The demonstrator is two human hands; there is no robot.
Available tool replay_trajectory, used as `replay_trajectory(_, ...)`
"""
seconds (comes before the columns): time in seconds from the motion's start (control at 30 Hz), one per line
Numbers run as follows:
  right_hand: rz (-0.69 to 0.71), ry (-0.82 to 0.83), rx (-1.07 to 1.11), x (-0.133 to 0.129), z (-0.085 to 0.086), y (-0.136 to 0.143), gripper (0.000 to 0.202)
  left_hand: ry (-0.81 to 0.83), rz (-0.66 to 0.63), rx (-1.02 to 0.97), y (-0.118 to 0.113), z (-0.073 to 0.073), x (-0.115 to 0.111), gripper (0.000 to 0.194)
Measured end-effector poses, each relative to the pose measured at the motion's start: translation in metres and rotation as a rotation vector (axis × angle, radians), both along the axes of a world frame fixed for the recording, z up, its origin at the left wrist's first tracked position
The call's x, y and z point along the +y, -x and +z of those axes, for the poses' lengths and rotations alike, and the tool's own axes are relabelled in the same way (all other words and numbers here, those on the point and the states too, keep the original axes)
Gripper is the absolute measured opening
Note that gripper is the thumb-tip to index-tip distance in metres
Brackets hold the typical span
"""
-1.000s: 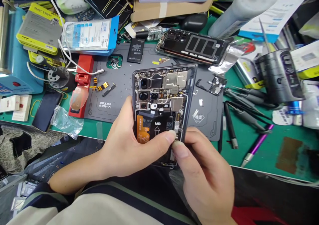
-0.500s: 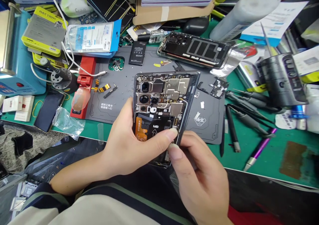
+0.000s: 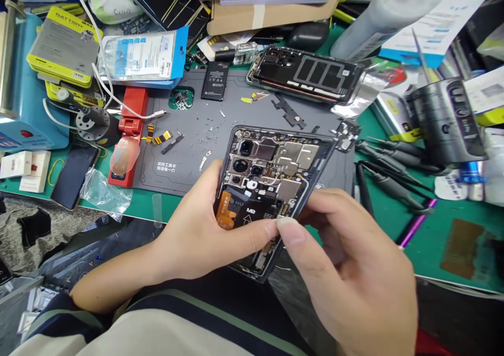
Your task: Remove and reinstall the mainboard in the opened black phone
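An opened smartphone is held tilted above the front edge of the bench, its back off. Camera lenses, metal shields and a black battery with an orange label show inside. My left hand is closed round the phone's left side, with the thumb lying across the battery. At the right edge, my right hand grips the frame; its thumb presses on the inner side, close to the left thumb tip. The right fingers are partly hidden behind the phone.
A grey work mat bears screws, flex cables and a loose battery. Behind it lies another opened phone. Tweezers and a purple-handled tool are at right. A red clamp stands at left.
The phone has shifted right and slightly down and leans more. Both hands stay on it; the right hand has moved right, and its thumb sits higher along the edge.
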State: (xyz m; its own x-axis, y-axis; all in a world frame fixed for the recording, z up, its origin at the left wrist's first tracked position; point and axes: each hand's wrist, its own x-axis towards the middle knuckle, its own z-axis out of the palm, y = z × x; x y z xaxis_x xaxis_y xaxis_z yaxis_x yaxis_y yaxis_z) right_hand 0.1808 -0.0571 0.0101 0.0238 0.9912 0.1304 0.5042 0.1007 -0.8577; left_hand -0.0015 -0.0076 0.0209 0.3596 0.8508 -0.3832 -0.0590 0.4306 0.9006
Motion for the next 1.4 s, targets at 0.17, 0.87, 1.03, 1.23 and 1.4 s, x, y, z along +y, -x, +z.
replay_trajectory(0.17, 0.023, 0.037, 0.041, 0.001, 0.002, -0.002, 0.002, 0.016, -0.028, -0.041, 0.001, 0.001, -0.001, 0.054)
replay_trajectory(0.87, 0.003, 0.091, 0.123, 0.005, -0.003, 0.000, 0.024, -0.067, -0.043, 0.077, 0.003, 0.000, 0.004, 0.049)
replay_trajectory(1.03, 0.010, 0.099, 0.126, 0.007, -0.002, 0.002, 0.022, -0.071, -0.040, 0.065, 0.004, 0.001, 0.004, 0.048)
replay_trajectory(1.23, 0.012, 0.114, 0.124, 0.010, -0.003, 0.004, 0.018, -0.114, -0.029, 0.129, 0.006, -0.003, 0.003, 0.045)
replay_trajectory(1.4, 0.041, 0.107, 0.163, 0.010, -0.006, 0.000, 0.014, -0.109, -0.036, 0.111, 0.005, -0.003, 0.003, 0.049)
